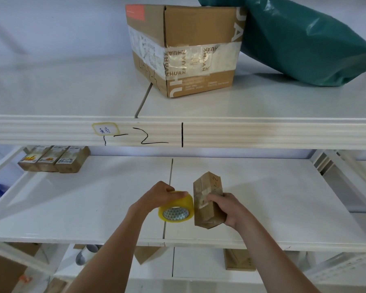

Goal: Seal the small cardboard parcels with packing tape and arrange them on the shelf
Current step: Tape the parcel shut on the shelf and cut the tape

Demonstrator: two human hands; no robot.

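Observation:
My left hand (156, 197) grips a yellowish roll of packing tape (176, 208) from above, over the middle shelf (93, 204). Right beside the roll, my right hand (226, 208) holds a small brown cardboard parcel (207, 199) on end, fingers wrapped round its right side. The parcel bears strips of clear tape and handwriting near its top. Roll and parcel nearly touch. Three small parcels (53, 158) stand side by side at the back left of the same shelf.
On the upper shelf (72, 85) stand a large taped cardboard box (184, 49) and a green plastic bag (304, 39). The shelf's front beam (262, 132) carries a label and marker writing. More cardboard pieces (239, 261) lie on the shelf below.

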